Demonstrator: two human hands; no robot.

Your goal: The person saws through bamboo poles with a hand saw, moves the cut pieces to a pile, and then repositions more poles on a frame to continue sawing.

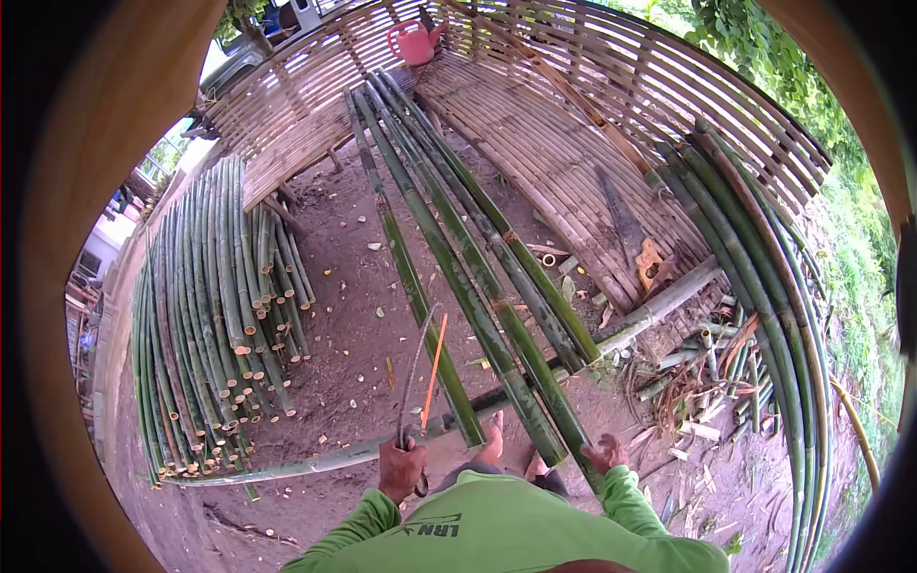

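My left hand (401, 470) is closed round the handle of a bow-shaped saw (411, 368), whose thin orange strip slants up beside a green bamboo pole. Several long bamboo poles (449, 258) reach from the slatted bench down toward my feet, lying across a crosswise pole (330, 460). On the near end of one of the right-hand poles rests my right hand (606, 453), its fingers bent over the bamboo.
Stacked bamboo (215, 315) lies at the left. A red watering can (414, 43) stands at the back corner of the slatted bench (535, 143). A handsaw (621, 220) lies on it. More poles (755, 258) and offcuts (707, 353) are at the right.
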